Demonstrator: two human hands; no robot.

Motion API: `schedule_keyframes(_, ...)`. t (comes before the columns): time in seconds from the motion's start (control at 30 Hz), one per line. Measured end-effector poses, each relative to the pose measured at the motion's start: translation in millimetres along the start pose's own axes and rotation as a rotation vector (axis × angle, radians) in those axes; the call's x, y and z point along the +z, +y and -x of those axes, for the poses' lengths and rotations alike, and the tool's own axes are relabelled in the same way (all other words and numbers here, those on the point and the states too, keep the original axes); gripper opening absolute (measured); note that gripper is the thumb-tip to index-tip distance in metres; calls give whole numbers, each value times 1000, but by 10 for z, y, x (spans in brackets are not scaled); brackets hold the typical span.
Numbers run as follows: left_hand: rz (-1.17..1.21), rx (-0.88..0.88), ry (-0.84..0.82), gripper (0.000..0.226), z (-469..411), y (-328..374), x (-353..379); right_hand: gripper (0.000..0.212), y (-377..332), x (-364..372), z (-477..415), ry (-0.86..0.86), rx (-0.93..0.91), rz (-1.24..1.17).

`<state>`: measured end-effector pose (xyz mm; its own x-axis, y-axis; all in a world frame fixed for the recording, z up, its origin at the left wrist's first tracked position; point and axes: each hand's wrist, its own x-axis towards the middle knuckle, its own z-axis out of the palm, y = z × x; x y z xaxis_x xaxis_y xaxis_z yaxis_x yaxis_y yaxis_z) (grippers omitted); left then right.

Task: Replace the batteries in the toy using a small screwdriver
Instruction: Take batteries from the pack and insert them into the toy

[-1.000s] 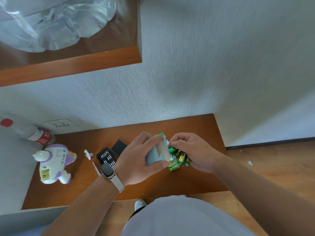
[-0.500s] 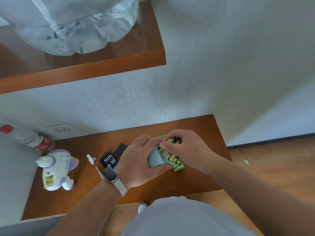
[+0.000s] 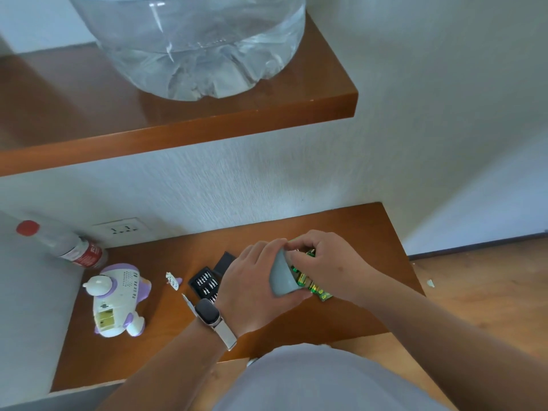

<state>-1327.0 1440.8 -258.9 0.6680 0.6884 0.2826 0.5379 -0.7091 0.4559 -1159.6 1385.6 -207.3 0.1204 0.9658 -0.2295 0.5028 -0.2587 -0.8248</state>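
The battery pack (image 3: pixel 311 286) is mostly buried under the hands, left hand (image 3: pixel 252 292) and right hand (image 3: pixel 329 265), so only a few green ends peek out and there's no counting them. The screwdriver (image 3: pixel 186 298) runs out of sight behind the left wrist. The little white bit (image 3: pixel 173 280) by the bit case (image 3: pixel 204 281) is too small to make out, maybe a cover. The big clear jug (image 3: pixel 192 54) is chopped off by the top edge.

Bare forearms; left wrist: dark-faced smartwatch (image 3: pixel 207 311), pale band; light grey top (image 3: pixel 320 381).
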Motion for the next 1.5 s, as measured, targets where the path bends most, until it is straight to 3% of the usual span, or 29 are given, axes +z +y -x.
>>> schedule_keyframes(0.17, 11, -14, -5, 80, 31, -81, 0, 15, 24, 78, -5, 26, 67, -67)
schedule_keyframes(0.47, 10, -52, -16, 81, 42, -109, 7, 19, 44, 185, -25, 235, 27, -56)
schedule_keyframes(0.6, 8, -57, -24, 81, 15, -163, 29, 16, 17, 244, -52, 217, 4, -12)
schedule_keyframes(0.83, 17, -87, -30, 82, -28, -181, 37, 17, 21, 280, -83, 215, 15, -173)
schedule_keyframes(1.1, 4, -56, -19, 81, -43, -180, 60, 15, 61, 265, -111, 213, -24, -74)
schedule_keyframes(1.37, -28, -68, -3, 84, -87, -38, 36, 14, 70, 237, -249, 425, 8, -96)
schedule_keyframes(1.5, -31, -66, 9, 76, -125, 9, 53, 12, 75, 291, -256, 415, -78, 16)
